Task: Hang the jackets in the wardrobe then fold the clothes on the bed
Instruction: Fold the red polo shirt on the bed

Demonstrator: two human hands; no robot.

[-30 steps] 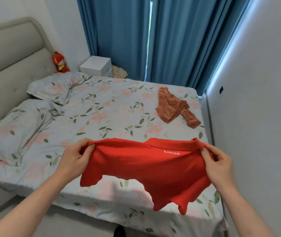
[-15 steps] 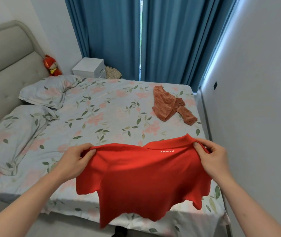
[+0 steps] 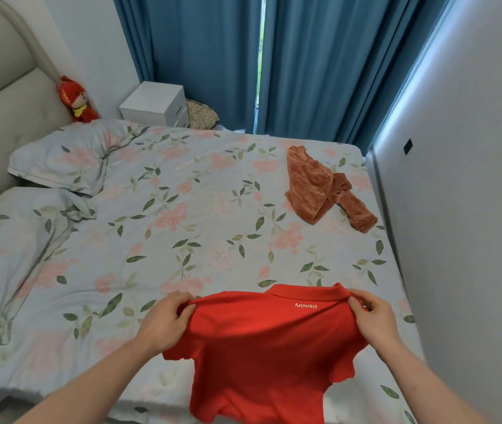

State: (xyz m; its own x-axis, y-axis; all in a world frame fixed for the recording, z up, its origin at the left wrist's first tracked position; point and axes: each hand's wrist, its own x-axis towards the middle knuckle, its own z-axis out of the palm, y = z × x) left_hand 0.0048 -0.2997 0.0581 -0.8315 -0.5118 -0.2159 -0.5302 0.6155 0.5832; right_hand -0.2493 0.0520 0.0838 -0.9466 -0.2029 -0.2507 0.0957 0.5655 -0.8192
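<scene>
A red polo shirt [image 3: 265, 350] with white MINISO lettering below its collar hangs spread over the near edge of the bed [image 3: 182, 228]. My left hand [image 3: 164, 322] pinches its left shoulder and my right hand [image 3: 372, 316] pinches its right shoulder, both closed on the fabric. The shirt's hem drops below the frame's bottom edge. A crumpled orange-brown garment [image 3: 320, 188] lies on the floral sheet at the far right of the bed.
Two floral pillows [image 3: 69, 157] lie at the left by the grey padded headboard [image 3: 2, 87]. A red plush toy [image 3: 75, 99] and a white bedside cabinet [image 3: 154, 104] stand at the back. Blue curtains [image 3: 213, 56] hang behind. A white wall [image 3: 473, 209] borders the bed's right side.
The shirt has been lowered toward the near part of the bed and hangs straighter. Both hands keep their grip on the shoulders. The view has tilted down.
</scene>
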